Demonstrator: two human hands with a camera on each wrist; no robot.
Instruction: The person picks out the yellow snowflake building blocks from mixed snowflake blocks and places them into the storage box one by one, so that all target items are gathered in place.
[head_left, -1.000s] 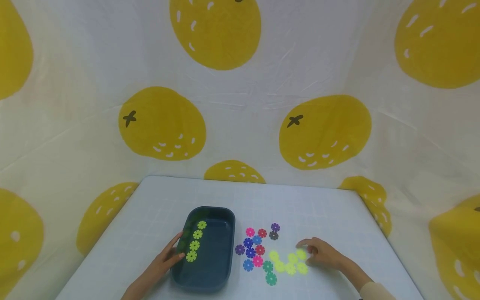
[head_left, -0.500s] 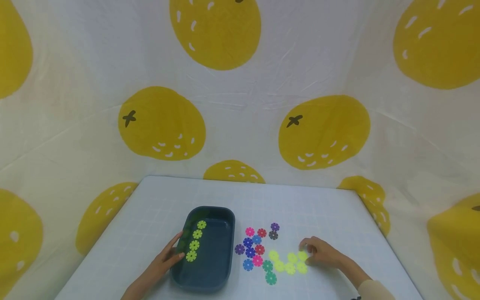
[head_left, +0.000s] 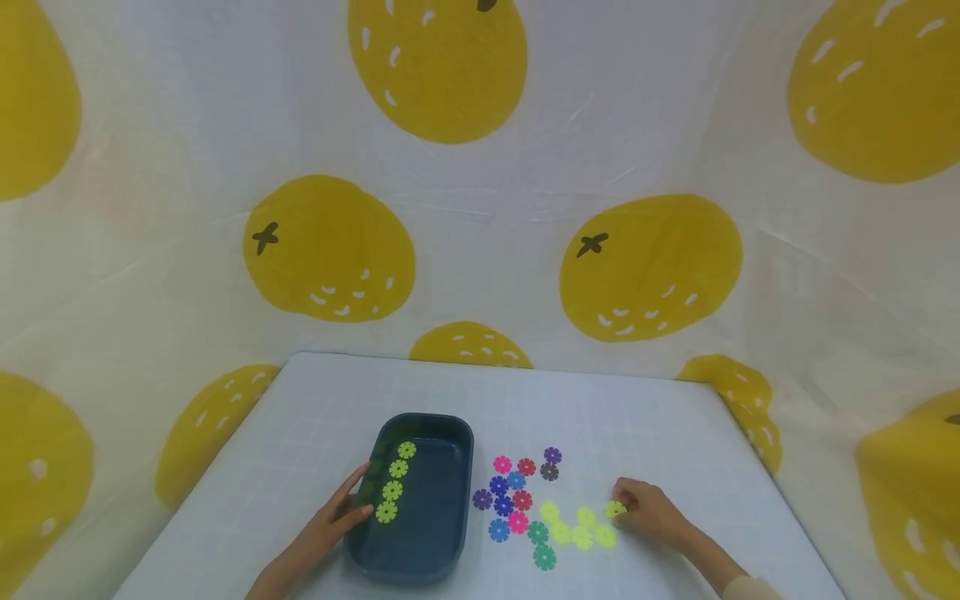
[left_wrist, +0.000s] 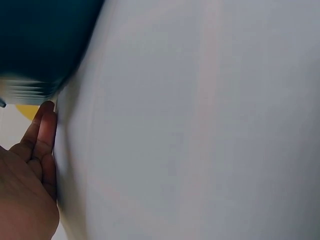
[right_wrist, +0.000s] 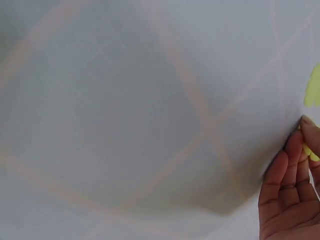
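My right hand [head_left: 651, 510] pinches a yellow notched plastic disc [head_left: 615, 508] between thumb and fingers, at the right end of a group of yellow discs [head_left: 582, 537]. In the right wrist view, a bit of yellow shows between the fingers [right_wrist: 295, 145]. My left hand [head_left: 330, 523] holds the left rim of a dark blue tray [head_left: 467, 492], thumb over the edge and the other fingers along the outer side. The left wrist view has these fingers [left_wrist: 46, 130] reaching to the tray's wall [left_wrist: 45, 40]. Inside the tray, a column of yellow discs [head_left: 392, 490] lies along the left side.
Between the tray and the yellow group lie pink, red, blue and purple discs [head_left: 503, 505]. Two green discs [head_left: 544, 557] are at the front, and a purple disc [head_left: 552, 455] and a grey one [head_left: 550, 472] lie farther back. A fruit-print cloth [head_left: 480, 267] hangs behind the white-covered table [head_left: 637, 433].
The right fingers have closed on the rightmost yellow disc and shifted it slightly right, apart from its neighbours. My left hand and the tray stay in place.
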